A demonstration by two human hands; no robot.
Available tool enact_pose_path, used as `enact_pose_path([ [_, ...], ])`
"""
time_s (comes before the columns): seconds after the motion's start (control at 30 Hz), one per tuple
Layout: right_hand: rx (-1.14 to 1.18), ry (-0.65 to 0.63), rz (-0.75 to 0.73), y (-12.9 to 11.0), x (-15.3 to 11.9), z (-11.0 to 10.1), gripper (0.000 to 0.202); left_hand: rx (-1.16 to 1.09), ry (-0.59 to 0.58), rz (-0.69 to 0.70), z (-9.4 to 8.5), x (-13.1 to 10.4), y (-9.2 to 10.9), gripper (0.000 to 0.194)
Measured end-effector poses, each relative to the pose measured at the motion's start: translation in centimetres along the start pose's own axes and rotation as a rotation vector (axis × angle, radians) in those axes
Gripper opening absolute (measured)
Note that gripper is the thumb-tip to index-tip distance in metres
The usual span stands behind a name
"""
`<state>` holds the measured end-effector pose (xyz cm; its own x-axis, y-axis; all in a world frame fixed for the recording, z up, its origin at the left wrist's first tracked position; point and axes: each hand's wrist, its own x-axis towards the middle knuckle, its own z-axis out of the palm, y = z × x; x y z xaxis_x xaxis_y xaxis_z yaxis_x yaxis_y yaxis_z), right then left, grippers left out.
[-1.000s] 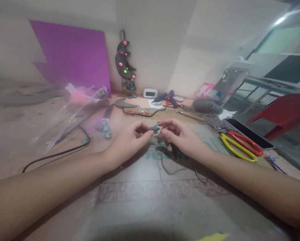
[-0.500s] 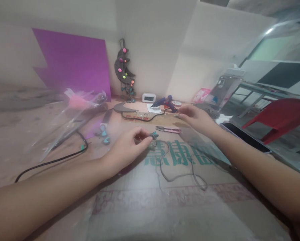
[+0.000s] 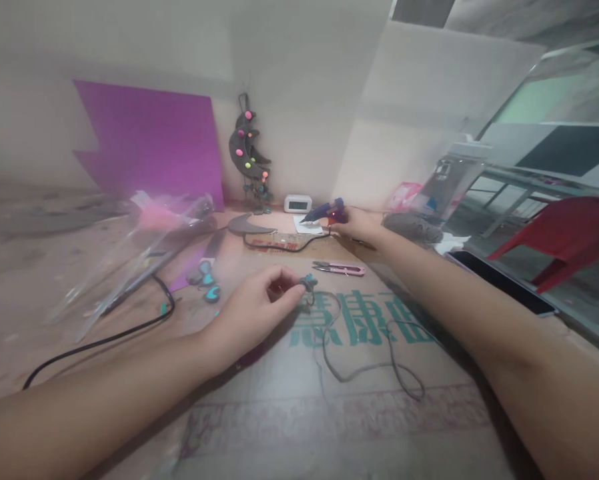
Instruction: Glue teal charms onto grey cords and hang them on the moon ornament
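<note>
Between the thumb and fingers of my left hand [image 3: 269,303] is a small grey and teal piece [image 3: 308,283], with a thin grey cord [image 3: 349,377] trailing from it over the printed board. My right hand [image 3: 357,225] is closed round the handle of a dark blue glue gun [image 3: 324,212]. The gun's nozzle points left, over a white paper [image 3: 307,225]. Pink thread snips [image 3: 338,269] lie between my hands. Small teal and grey pieces [image 3: 207,283] rest left of my left hand.
A grey crescent [image 3: 252,225] lies near a white clock [image 3: 298,203]. Decorated moons [image 3: 247,147] hang at the wall beside a purple sheet [image 3: 154,140]. Plastic bags [image 3: 164,217] and a black cable [image 3: 104,327] are left. A phone [image 3: 502,280] lies right.
My right hand has moved left and closed on the glue gun's handle. My left hand keeps its pinch on the small piece. The view has tilted up slightly.
</note>
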<state>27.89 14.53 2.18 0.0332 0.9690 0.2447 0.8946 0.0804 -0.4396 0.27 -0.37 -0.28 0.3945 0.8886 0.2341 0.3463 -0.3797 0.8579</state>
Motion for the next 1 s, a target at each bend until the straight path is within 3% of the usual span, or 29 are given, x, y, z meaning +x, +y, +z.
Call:
enact_pose_path([
  [0.13, 0.062, 0.063, 0.015, -0.2, 0.5, 0.2, 0.042, -0.012, -0.002, 0.0, 0.0, 0.0, 0.1, 0.02],
  [0.33, 0.203, 0.136, -0.031, -0.9, -0.4, -2.2, 0.042, -0.018, -0.008, 0.001, 0.1, 0.0, -0.1, 0.021],
  [0.43, 0.272, 0.163, -0.059, -1.8, -3.4, -3.5, 0.037, -0.022, -0.002, 0.002, 0.1, 0.0, -0.3, 0.022],
  [0.53, 0.361, 0.19, -0.074, -2.7, -8.3, -4.2, 0.033, -0.032, 0.003, -0.005, 0.2, 0.0, -0.3, 0.024],
  [0.73, 0.522, 0.243, 0.003, -2.7, -17.4, -3.6, 0.032, -0.018, 0.016, -0.013, 0.1, 0.0, -0.2, 0.024],
  [0.83, 0.444, 0.25, -0.037, -2.5, -19.3, -3.4, 0.03, -0.011, 0.022, -0.041, 0.1, 0.0, -0.2, 0.025],
  [1.0, 0.412, 0.139, -0.107, -4.0, -20.1, -3.6, 0.025, 0.002, 0.029, -0.047, 0.0, 0.1, -0.2, 0.023],
])
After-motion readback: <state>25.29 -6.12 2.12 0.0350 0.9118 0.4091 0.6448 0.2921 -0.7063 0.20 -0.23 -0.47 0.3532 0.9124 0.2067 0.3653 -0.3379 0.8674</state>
